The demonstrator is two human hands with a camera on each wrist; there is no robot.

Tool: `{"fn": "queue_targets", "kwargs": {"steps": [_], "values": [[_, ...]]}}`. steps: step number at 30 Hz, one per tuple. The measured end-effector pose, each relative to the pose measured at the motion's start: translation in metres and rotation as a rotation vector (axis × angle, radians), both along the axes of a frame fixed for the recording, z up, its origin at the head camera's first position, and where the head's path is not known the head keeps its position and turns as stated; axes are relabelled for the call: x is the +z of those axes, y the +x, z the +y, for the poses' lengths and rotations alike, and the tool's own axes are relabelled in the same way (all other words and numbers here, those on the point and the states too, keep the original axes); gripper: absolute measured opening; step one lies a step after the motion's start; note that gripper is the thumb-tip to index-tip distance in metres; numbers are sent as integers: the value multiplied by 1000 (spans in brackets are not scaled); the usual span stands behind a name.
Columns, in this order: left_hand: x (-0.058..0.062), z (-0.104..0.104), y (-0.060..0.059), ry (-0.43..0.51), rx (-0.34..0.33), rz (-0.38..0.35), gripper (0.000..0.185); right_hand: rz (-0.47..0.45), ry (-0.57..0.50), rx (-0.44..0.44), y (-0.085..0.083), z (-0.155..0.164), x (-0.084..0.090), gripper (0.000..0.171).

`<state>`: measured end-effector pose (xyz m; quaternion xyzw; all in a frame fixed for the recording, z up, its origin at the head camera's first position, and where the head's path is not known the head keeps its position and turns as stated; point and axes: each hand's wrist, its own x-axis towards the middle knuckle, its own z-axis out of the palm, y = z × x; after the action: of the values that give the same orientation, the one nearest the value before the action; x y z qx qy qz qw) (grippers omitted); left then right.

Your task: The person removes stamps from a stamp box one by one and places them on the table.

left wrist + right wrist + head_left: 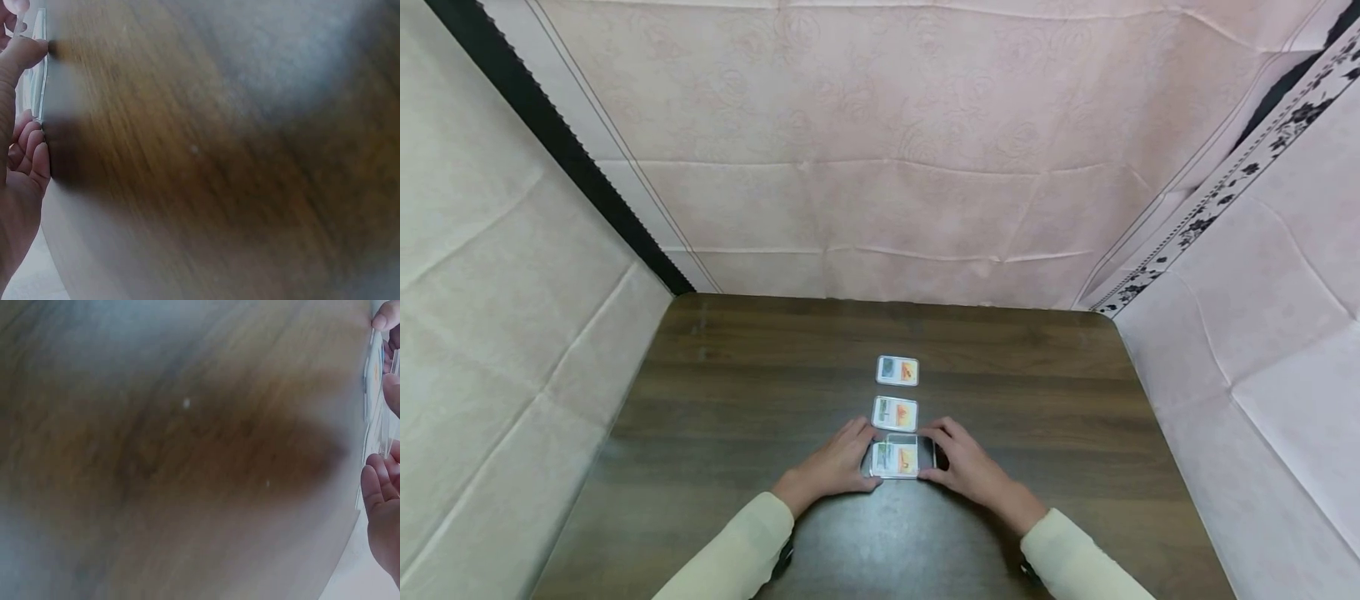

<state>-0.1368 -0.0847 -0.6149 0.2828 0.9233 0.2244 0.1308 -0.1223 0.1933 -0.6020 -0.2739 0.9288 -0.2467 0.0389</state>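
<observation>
Worn high up on the head, one camera faces forward and down over most of the brown wood-grain counter (737, 400), while both wrist cameras look from close above that same shared surface, bare fingers (41, 160) at the left one's left edge and the right one's right.

orange-printed white cards (895, 413), brown wood-grained table (715, 467), pale yellow sleeves (737, 546), pinkish cloth (887, 117) with faint swirls, black-flowered white border (1234, 185)

Brown wood-grain table (737, 400) with three flat printed cases (895, 414) in a near-to-far row
</observation>
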Motion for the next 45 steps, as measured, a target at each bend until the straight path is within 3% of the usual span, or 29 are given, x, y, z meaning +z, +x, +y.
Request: {"fn": "queue_targets", "kwargs": {"steps": [15, 24, 37, 45], "values": [[3, 0, 0, 29, 2, 14, 62, 38, 19, -37, -5, 22, 14, 61], [2, 0, 0, 10, 9, -17, 63, 49, 47, -59, -12, 41, 21, 63], [3, 0, 0, 19, 10, -23, 62, 155, 73, -66, -24, 73, 13, 63], [5, 0, 1, 10, 16, -37, 63, 145, 69, -93, -28, 87, 13, 64]]}}
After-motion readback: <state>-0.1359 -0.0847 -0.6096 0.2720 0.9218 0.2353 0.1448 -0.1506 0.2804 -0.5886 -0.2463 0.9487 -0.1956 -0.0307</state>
